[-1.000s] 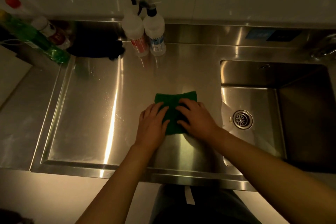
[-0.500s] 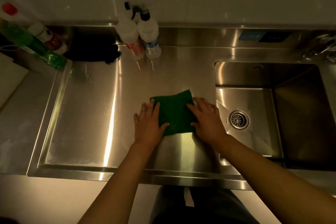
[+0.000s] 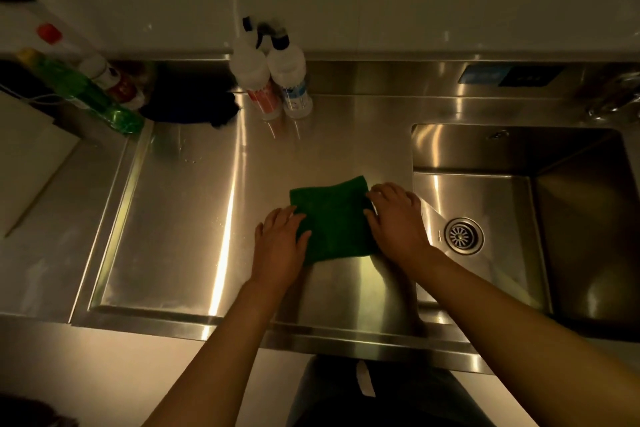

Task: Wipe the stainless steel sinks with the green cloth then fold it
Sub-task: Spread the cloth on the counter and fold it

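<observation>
The green cloth (image 3: 332,218) lies flat on the steel drainboard (image 3: 180,218), between the two hands and just left of the sink basin (image 3: 502,274); the left hand (image 3: 280,246) rests palm down on the cloth's near-left part, fingers straight and a little spread, some on the fabric and the outer ones on the bare steel beside it; the right hand (image 3: 398,222) lies palm down along the cloth's right edge, fingers extended and only slightly arched, pressing on the fabric rather than curling round it; the middle of the cloth shows uncovered between them.

Counted: one green cloth; two hands, both bare to the forearm; one basin in view, with one round drain (image 3: 464,236) in its floor; at the back wall a spray bottle with a reddish label (image 3: 252,76) and a spray bottle with a bluish label (image 3: 291,80), standing side by side and touching; one green bottle (image 3: 86,94) at the far left; one dark cloth (image 3: 187,97) heaped between it and the sprays.

The green cloth is deep green and roughly square; its surface looks soft and napped; its far edge slants up toward the right corner, and its near edge runs slightly wavy; whether it is doubled over cannot be told in the dim light.
</observation>
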